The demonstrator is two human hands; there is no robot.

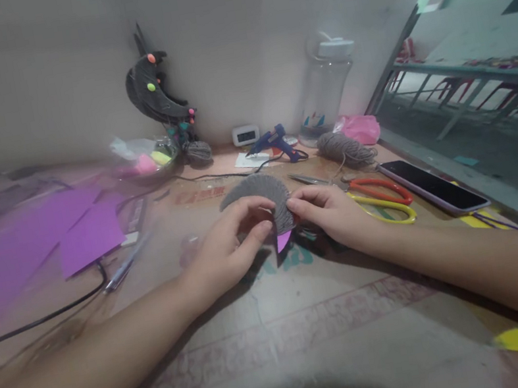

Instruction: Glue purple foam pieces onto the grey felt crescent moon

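Observation:
A paper crescent (260, 186) wrapped in grey yarn is held just above the table in front of me. Its lower tip (284, 241) shows bare purple paper. My right hand (324, 209) pinches the crescent's right edge between thumb and fingertips. On the other side, my left hand (241, 234) has its thumb and curled index finger at the inner edge, holding it lightly. A small gap shows between those two fingertips. The other fingers of both hands are partly hidden.
Scissors with orange and yellow handles (382, 192), a phone (432, 185) and a grey yarn skein (346, 149) lie to the right. Behind are a blue glue gun (275, 143), a small clock (245, 135) and a bottle (326, 92). Purple paper (88, 234) and a cable (50, 314) lie left.

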